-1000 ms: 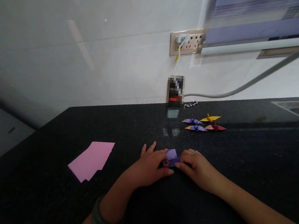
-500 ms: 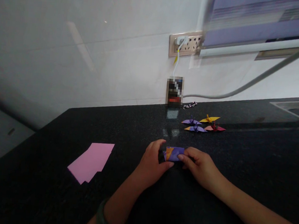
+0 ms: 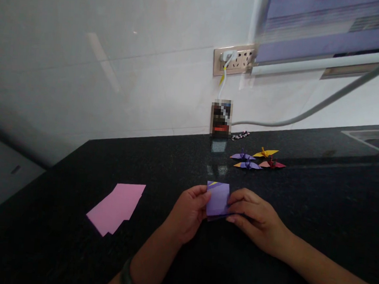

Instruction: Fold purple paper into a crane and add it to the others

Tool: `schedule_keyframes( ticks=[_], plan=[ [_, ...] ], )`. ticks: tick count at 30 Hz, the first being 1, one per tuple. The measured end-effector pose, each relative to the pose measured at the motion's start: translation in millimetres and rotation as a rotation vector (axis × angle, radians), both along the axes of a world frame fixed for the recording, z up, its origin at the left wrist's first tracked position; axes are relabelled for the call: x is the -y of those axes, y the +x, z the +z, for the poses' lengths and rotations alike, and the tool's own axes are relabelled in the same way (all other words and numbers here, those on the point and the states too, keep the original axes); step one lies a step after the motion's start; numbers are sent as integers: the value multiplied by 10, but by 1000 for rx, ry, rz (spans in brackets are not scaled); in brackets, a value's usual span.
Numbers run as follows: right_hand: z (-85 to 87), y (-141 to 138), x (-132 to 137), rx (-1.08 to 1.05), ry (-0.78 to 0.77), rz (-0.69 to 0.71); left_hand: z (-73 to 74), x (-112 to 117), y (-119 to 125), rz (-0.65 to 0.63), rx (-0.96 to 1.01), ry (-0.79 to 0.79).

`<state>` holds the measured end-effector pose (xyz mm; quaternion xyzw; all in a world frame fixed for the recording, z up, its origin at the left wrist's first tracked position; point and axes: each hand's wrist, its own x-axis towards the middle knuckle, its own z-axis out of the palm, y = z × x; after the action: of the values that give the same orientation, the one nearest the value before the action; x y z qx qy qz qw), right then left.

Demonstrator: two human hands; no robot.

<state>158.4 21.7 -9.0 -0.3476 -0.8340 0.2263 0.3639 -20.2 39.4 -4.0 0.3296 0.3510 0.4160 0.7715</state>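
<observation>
A folded piece of purple origami paper (image 3: 217,200), roughly square with a yellow streak along its top, is held between both hands just above the dark counter. My left hand (image 3: 189,210) pinches its left edge, thumb on the front face and the other fingers behind. At the right edge, my right hand (image 3: 252,215) has its fingertips against the paper and its thumb at the lower right corner, where a layer sticks out. Beyond the hands stand folded paper cranes: a purple one (image 3: 248,165), a yellow one (image 3: 266,153), a red one (image 3: 274,164) and another purple one behind.
Pink paper sheets (image 3: 117,208) lie overlapping on the black counter (image 3: 161,166) to the left. Against the tiled wall stands a pixelated box-like object (image 3: 221,118), with a beaded string (image 3: 240,135) beside it. A grey hose (image 3: 310,110) runs to the right below a wall socket (image 3: 234,60).
The purple paper has turned from a narrow strip with an orange patch to a squarer, lighter face. My left hand has closed from a wide spread onto its left edge.
</observation>
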Motion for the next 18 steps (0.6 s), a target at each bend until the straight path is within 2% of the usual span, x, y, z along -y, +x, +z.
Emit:
schedule_keyframes(
  ticks=[5, 12, 15, 18],
  plan=[
    [22, -49, 47, -28, -133, -18, 30, 49, 27, 5, 15, 52],
    [-56, -121, 71, -157, -440, -248, 52, 103, 80, -12, 11, 19],
    [-76, -121, 58, -167, -479, -278, 32, 111, 81, -2, -40, 53],
    [-74, -122, 55, -155, -471, -305, 20, 118, 74, -29, -155, 156]
  ],
)
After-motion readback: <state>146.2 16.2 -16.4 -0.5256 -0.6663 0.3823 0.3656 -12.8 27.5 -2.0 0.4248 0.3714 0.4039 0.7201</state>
